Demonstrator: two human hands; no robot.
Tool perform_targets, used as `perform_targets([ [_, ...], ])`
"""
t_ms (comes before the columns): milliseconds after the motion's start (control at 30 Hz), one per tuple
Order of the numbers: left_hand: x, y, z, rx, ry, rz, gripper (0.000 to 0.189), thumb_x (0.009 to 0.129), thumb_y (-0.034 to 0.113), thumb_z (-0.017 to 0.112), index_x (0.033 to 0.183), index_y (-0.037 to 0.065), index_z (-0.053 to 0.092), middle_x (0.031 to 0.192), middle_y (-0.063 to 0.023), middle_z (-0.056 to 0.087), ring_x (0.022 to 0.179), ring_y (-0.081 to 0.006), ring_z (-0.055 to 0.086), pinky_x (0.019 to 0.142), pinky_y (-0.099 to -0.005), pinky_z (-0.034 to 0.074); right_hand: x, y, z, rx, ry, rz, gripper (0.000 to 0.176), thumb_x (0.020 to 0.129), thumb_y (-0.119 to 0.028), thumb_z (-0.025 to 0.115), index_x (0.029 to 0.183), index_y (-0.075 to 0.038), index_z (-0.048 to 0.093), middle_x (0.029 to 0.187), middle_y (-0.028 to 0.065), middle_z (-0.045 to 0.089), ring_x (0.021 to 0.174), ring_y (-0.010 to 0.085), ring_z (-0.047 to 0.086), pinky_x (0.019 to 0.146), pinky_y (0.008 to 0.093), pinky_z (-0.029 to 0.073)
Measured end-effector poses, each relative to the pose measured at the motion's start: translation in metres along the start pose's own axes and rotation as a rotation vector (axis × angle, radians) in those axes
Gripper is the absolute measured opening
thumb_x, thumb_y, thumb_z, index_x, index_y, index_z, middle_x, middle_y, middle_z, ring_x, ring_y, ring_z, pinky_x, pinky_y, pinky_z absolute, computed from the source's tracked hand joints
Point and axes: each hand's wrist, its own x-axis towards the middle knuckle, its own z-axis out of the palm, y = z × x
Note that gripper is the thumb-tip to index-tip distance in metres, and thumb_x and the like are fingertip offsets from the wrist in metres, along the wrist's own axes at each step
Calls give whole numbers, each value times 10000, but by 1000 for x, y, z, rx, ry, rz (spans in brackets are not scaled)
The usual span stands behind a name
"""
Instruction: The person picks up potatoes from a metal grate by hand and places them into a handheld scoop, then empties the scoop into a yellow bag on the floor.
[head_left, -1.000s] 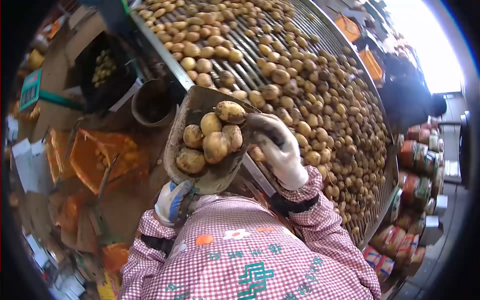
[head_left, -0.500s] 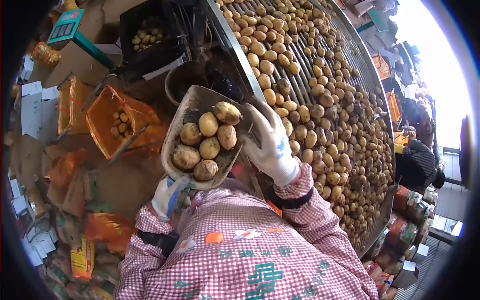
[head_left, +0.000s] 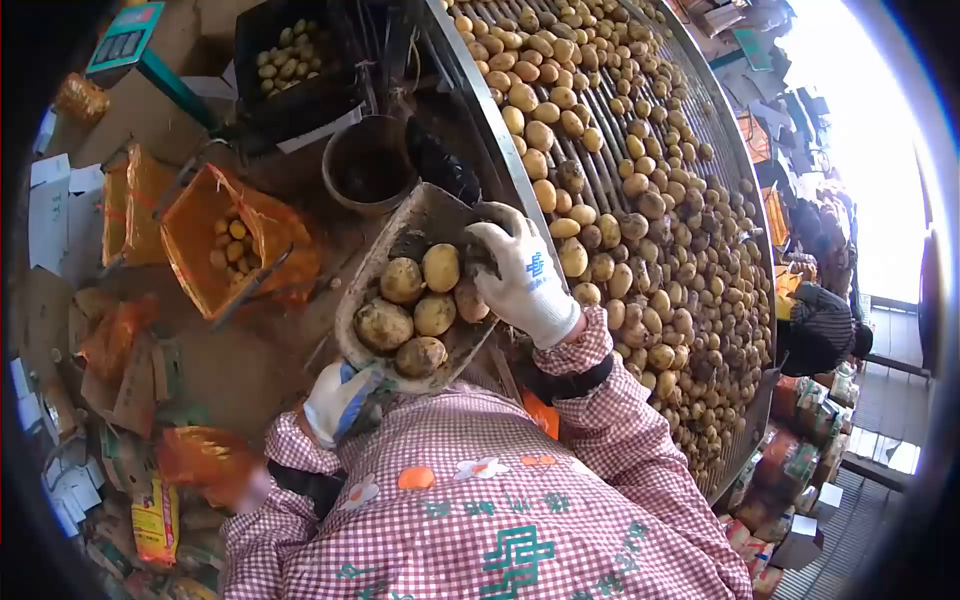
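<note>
My left hand (head_left: 342, 402), in a white and blue glove, grips the near end of a dirty grey scoop (head_left: 350, 325). Several yellow potatoes (head_left: 435, 314) with mud on them lie inside it. My right hand (head_left: 522, 275), in a white glove, is over the scoop's right side with its fingers curled. Between them shows a little of a dark, muddy potato (head_left: 482, 257), mostly hidden by the glove. Another potato (head_left: 470, 302) lies just under the fingertips.
A roller conveyor (head_left: 590, 165) covered with potatoes runs along the right. Beyond the scoop stand a bucket (head_left: 368, 165) and a black crate (head_left: 255, 110) of potatoes. Orange mesh bags (head_left: 190, 270) and a scale (head_left: 125, 37) are at the left. Another person (head_left: 822, 330) is at far right.
My right hand has moved from the scoop's right edge to over the potatoes, closing around the uppermost one. The scoop has shifted slightly to the right and nearer to me.
</note>
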Motion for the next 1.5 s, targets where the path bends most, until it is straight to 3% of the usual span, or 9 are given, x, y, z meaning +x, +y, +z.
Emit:
perform_targets([
  [267,5,-3,-2,-71,-48,-1,375,1049,309,589,1239,-11,638,972,-27,705,714,-77,608,598,-240,476,-7,14,11,174,18,2,375,722,4,657,1096,-23,675,1334,251,579,1148,445,614,979,463,531],
  [733,-5,-30,-20,-157,1,-11,339,1041,284,617,1252,19,624,941,-52,701,717,-117,638,594,-263,514,-8,-5,41,209,86,-24,175,786,31,679,959,12,684,1336,237,636,1065,411,686,890,412,579],
  [833,-13,-36,-23,-230,67,-7,324,1041,273,615,1241,19,631,928,-56,703,714,-125,643,598,-266,516,-4,-17,48,212,72,5,254,800,18,677,1053,7,698,1372,250,610,1124,419,665,944,419,563],
  [933,-23,-38,-21,-200,137,79,325,1022,250,630,1241,11,625,937,-71,708,716,-132,647,609,-269,524,10,-39,46,224,-21,-131,542,798,-16,696,1336,-22,621,1471,297,496,1267,470,577,1042,446,511],
  [967,-24,-40,-22,-137,159,123,334,1012,240,638,1251,8,618,939,-78,709,715,-135,648,618,-272,532,17,-51,46,196,34,-269,565,796,-14,695,1351,9,594,1473,313,484,1301,491,541,1080,481,479],
  [1100,-35,-44,-31,-96,224,185,309,1036,281,581,1194,17,614,883,-89,685,630,-149,629,556,-268,510,24,-76,44,248,163,-363,572,808,-18,701,1359,50,566,1432,328,515,1300,489,544,1102,500,455],
  [1200,-46,-25,-32,-558,448,42,258,1035,261,552,1128,26,606,813,-102,670,580,-160,621,455,-284,491,14,-74,30,291,191,-282,514,828,-12,681,1328,60,585,1404,323,539,1272,473,573,1051,467,504],
  [1367,-59,-27,-88,-431,473,181,277,1021,305,590,1092,38,597,792,-95,655,561,-155,611,449,-285,476,-33,-21,4,73,255,-114,439,880,44,608,1319,30,611,1407,271,557,1320,424,548,1114,458,449],
  [1500,-67,-6,-135,-266,794,338,272,1017,313,626,1101,57,586,779,-68,633,487,-157,564,425,-300,452,-94,30,-16,-30,295,118,408,936,7,545,1341,45,580,1413,264,545,1336,426,511,1142,471,410],
])
